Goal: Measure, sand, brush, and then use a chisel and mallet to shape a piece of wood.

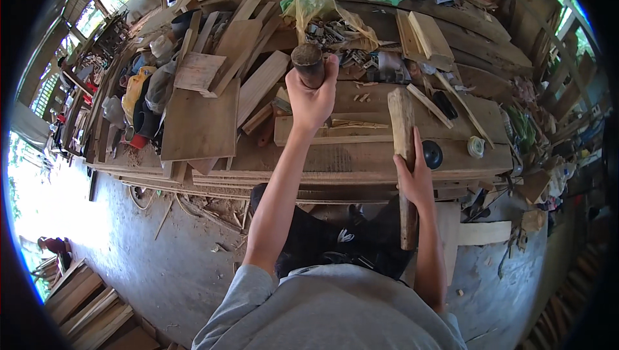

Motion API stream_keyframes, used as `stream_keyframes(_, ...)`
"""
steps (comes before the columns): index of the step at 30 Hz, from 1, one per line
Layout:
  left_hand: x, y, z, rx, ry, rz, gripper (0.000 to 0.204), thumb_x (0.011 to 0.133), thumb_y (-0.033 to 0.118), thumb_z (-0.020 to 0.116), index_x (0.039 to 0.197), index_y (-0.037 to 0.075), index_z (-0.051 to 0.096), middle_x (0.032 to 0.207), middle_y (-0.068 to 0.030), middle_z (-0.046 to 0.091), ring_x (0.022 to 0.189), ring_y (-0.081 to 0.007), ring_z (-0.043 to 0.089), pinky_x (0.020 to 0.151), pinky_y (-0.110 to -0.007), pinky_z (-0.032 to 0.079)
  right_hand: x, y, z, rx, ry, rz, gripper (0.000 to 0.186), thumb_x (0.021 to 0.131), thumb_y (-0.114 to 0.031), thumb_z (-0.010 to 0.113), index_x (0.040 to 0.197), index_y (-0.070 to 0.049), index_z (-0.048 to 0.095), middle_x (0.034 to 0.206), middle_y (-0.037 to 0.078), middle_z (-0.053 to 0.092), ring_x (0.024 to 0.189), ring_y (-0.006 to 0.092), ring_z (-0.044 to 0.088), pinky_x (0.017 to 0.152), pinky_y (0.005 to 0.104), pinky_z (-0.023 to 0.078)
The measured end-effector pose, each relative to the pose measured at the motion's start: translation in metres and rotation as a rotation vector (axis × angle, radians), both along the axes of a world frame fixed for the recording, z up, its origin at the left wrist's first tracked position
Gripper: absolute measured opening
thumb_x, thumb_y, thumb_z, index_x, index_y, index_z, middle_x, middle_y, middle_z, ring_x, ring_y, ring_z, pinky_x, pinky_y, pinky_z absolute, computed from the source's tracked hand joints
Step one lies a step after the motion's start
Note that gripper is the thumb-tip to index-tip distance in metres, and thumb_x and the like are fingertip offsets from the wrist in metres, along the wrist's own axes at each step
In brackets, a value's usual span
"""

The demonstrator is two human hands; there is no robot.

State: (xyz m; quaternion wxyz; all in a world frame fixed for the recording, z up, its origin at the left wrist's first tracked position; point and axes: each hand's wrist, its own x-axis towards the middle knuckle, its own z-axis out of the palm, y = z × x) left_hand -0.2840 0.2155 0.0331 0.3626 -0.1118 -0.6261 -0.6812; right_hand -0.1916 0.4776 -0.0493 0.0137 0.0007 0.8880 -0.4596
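My left hand [311,101] is closed around an upright tool with a thick, dark, round handle [307,57], its worn top toward me; the lower part is hidden, so its kind does not show. It is held over a long wooden board [374,132] lying across the bench, with a long narrow cut or split along it. In my right hand [416,179] is a long, rough wooden club [403,124], gripped near its middle, wider at the far end. A few small wood chips [362,98] lie on the bench between the hands.
Close to my right hand sit a black round object [432,154] and a pale roll [476,147]. Planks [200,121] are stacked at left. A yellowish plastic bag [316,9] with small metal parts lies beyond my left hand. Loose sticks and a thick block [431,40] lie at right.
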Motion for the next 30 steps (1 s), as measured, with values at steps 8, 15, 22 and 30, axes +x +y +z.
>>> stream_keyframes(8,0.001,-0.012,0.007,-0.009,-0.065,-0.016,0.035,0.101,0.012,0.074,0.071,0.003,0.058,0.064,0.0062,0.053,0.061,-0.0036,0.043,0.055,-0.025,0.035,0.013,0.005,-0.031,0.151,0.135,0.059,0.087,0.104,-0.035,0.065,0.172,-0.039,0.012,0.128,0.027,0.072,0.099,0.0525,0.072,0.088,0.0568,0.059)
stream_keyframes(15,0.007,0.003,0.014,-0.026,-0.041,0.039,0.032,0.101,0.011,0.074,0.074,0.002,0.060,0.065,0.0059,0.053,0.064,-0.0041,0.044,0.056,-0.027,0.037,0.014,-0.035,-0.034,0.131,0.109,0.198,0.087,0.104,-0.034,0.065,0.172,-0.041,0.011,0.111,0.028,0.076,0.093,0.0523,0.073,0.085,0.0589,0.060)
stream_keyframes(22,0.007,0.020,0.009,-0.124,-0.016,-0.007,0.031,0.104,0.013,0.073,0.077,0.006,0.059,0.062,0.0047,0.058,0.054,-0.0037,0.052,0.048,-0.024,0.038,0.014,-0.055,-0.025,0.142,-0.007,0.193,0.086,0.103,-0.031,0.067,0.172,-0.035,0.016,0.152,0.021,0.060,0.121,0.0540,0.063,0.101,0.0581,0.055)
stream_keyframes(30,0.008,0.014,0.006,-0.096,-0.034,0.018,0.034,0.104,0.013,0.073,0.074,0.006,0.058,0.062,0.0050,0.057,0.053,-0.0030,0.051,0.048,-0.024,0.037,0.015,-0.055,-0.025,0.109,0.011,0.199,0.087,0.103,-0.029,0.067,0.171,-0.039,0.013,0.139,0.025,0.068,0.116,0.0545,0.066,0.105,0.0634,0.053)
